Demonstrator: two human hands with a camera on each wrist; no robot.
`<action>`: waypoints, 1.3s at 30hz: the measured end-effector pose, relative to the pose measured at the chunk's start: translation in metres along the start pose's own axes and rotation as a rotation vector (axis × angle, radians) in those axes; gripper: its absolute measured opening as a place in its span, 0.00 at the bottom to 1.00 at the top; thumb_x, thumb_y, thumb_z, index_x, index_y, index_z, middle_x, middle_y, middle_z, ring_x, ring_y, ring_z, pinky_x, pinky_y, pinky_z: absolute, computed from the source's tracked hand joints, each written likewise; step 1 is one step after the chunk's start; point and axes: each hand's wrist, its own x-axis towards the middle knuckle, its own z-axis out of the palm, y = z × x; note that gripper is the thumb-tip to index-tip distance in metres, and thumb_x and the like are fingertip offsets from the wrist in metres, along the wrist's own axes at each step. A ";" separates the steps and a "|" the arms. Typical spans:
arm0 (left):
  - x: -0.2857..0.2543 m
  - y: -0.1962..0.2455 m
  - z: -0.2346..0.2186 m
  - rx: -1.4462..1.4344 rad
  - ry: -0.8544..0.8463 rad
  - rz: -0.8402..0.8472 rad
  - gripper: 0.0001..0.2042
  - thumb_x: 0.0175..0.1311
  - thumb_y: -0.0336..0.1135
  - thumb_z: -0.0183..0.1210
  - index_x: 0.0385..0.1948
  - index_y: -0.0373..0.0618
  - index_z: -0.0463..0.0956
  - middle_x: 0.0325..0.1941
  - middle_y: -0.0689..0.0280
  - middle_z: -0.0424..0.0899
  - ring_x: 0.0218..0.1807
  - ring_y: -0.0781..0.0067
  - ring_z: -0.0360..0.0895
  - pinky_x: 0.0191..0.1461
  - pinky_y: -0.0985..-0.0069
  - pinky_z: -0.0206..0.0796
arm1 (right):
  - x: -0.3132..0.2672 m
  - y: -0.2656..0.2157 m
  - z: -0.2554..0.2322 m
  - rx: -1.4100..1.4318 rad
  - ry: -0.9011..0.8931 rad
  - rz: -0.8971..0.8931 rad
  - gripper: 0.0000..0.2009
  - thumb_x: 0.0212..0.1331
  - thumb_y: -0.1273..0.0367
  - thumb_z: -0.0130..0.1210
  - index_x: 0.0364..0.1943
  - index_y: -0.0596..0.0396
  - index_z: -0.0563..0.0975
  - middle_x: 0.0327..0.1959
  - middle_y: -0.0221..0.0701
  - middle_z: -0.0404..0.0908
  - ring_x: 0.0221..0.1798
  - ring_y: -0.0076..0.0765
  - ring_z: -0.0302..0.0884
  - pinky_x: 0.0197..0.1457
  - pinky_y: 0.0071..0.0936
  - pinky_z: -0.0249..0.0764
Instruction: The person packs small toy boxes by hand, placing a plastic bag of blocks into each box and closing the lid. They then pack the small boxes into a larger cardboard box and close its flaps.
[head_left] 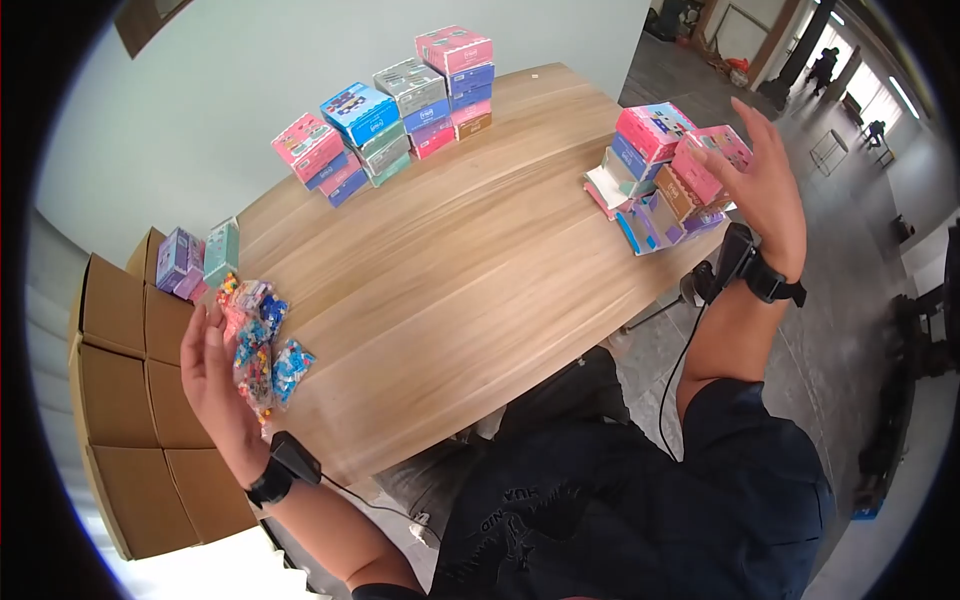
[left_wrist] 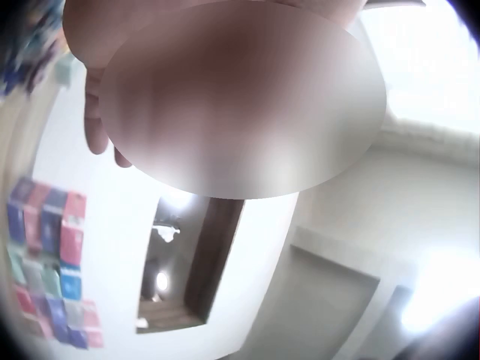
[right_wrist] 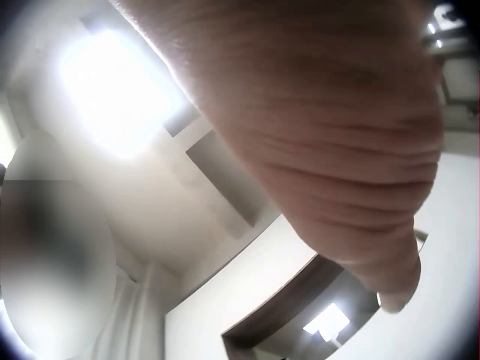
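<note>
My left hand (head_left: 215,380) is held at the left end of the table, its fingers extended and nothing in its grip. Right beside it lies a heap of clear plastic bags (head_left: 258,325) filled with small colourful pieces. One bag of mostly blue pieces (head_left: 291,370) lies at the heap's right side. Over at the right end, my right hand (head_left: 768,195) is raised with fingers spread, overlapping a stack of small printed boxes (head_left: 655,135) in the head view. Low in that stack, a purple-and-blue box (head_left: 655,225) stands with its flaps open. Each wrist view shows part of its hand, without any held object.
Several stacks of printed boxes (head_left: 362,115) line the table's back edge by the wall. A purple box (head_left: 178,262) and a teal box (head_left: 222,250) stand at the far left. Brown cardboard cartons (head_left: 115,395) are piled beside the table (head_left: 450,290). Cables run from both wrists.
</note>
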 end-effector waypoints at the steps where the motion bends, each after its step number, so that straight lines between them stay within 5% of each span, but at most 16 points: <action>1: -0.005 0.002 -0.005 0.244 0.037 -0.010 0.25 0.75 0.32 0.61 0.70 0.31 0.70 0.67 0.52 0.80 0.66 0.64 0.79 0.70 0.66 0.70 | -0.002 0.008 0.000 0.000 -0.051 0.082 0.40 0.58 0.57 0.73 0.74 0.51 0.70 0.70 0.45 0.72 0.70 0.45 0.74 0.69 0.37 0.74; 4: -0.007 -0.022 -0.039 0.623 -0.106 -0.092 0.28 0.71 0.29 0.64 0.71 0.31 0.69 0.67 0.52 0.80 0.64 0.66 0.80 0.69 0.68 0.69 | -0.007 0.016 0.000 0.030 -0.165 0.188 0.42 0.57 0.58 0.74 0.76 0.51 0.68 0.70 0.47 0.72 0.70 0.46 0.74 0.70 0.37 0.73; 10: -0.020 -0.050 -0.044 1.105 -0.100 -0.122 0.27 0.67 0.31 0.65 0.68 0.36 0.73 0.58 0.49 0.86 0.58 0.59 0.84 0.64 0.66 0.73 | -0.015 -0.003 -0.001 0.124 0.124 -0.070 0.41 0.53 0.63 0.74 0.74 0.56 0.69 0.68 0.48 0.74 0.68 0.47 0.76 0.69 0.37 0.74; 13: -0.023 -0.047 -0.042 1.165 -0.063 -0.099 0.23 0.67 0.31 0.64 0.65 0.38 0.76 0.55 0.49 0.87 0.56 0.58 0.85 0.61 0.66 0.74 | -0.021 -0.057 0.004 0.476 -0.045 -0.125 0.40 0.55 0.66 0.73 0.75 0.55 0.69 0.68 0.38 0.74 0.69 0.40 0.74 0.74 0.37 0.69; 16: -0.023 -0.040 -0.038 1.205 -0.007 -0.095 0.20 0.68 0.31 0.61 0.62 0.40 0.79 0.53 0.51 0.88 0.55 0.59 0.86 0.58 0.66 0.75 | -0.018 -0.095 0.048 0.624 -0.285 -0.378 0.39 0.55 0.67 0.72 0.74 0.53 0.70 0.68 0.38 0.74 0.70 0.37 0.73 0.74 0.35 0.69; 20: -0.022 -0.042 -0.039 1.059 0.129 -0.085 0.20 0.69 0.34 0.61 0.62 0.44 0.80 0.50 0.55 0.89 0.50 0.59 0.87 0.54 0.64 0.76 | -0.027 -0.151 0.128 0.368 -0.431 -0.657 0.36 0.55 0.56 0.73 0.68 0.51 0.75 0.65 0.44 0.77 0.68 0.50 0.75 0.70 0.45 0.71; 22: -0.019 -0.035 -0.031 0.991 0.169 -0.149 0.21 0.68 0.36 0.63 0.62 0.44 0.80 0.49 0.55 0.89 0.49 0.58 0.87 0.53 0.64 0.76 | -0.038 -0.166 0.172 0.312 -0.497 -0.642 0.38 0.53 0.50 0.73 0.66 0.52 0.75 0.65 0.46 0.76 0.67 0.57 0.74 0.68 0.48 0.72; 25: -0.025 -0.042 -0.028 1.136 0.103 0.008 0.24 0.64 0.41 0.67 0.62 0.45 0.80 0.46 0.56 0.89 0.47 0.59 0.87 0.51 0.64 0.76 | -0.054 -0.184 0.209 0.230 -0.419 -0.636 0.35 0.53 0.48 0.72 0.62 0.51 0.78 0.55 0.41 0.79 0.57 0.53 0.77 0.57 0.47 0.74; 28: -0.034 -0.035 -0.023 1.156 -0.002 -0.134 0.28 0.61 0.43 0.70 0.63 0.46 0.79 0.45 0.56 0.88 0.48 0.58 0.86 0.52 0.64 0.76 | -0.065 -0.193 0.223 0.243 -0.427 -0.617 0.35 0.55 0.47 0.71 0.63 0.52 0.77 0.56 0.41 0.80 0.59 0.54 0.76 0.58 0.47 0.75; 33: -0.035 -0.049 -0.036 1.155 -0.010 -0.059 0.26 0.60 0.29 0.63 0.64 0.45 0.78 0.45 0.52 0.88 0.48 0.50 0.85 0.54 0.62 0.76 | -0.070 -0.184 0.263 0.660 -0.470 -0.402 0.29 0.66 0.50 0.63 0.63 0.55 0.77 0.60 0.43 0.79 0.59 0.52 0.79 0.60 0.41 0.77; 39: -0.028 -0.054 -0.047 1.104 0.020 -0.050 0.26 0.62 0.23 0.57 0.65 0.43 0.77 0.47 0.53 0.89 0.47 0.57 0.87 0.53 0.65 0.76 | -0.068 -0.166 0.285 0.877 -0.567 -0.103 0.21 0.74 0.55 0.55 0.59 0.56 0.80 0.56 0.43 0.83 0.53 0.47 0.84 0.58 0.37 0.78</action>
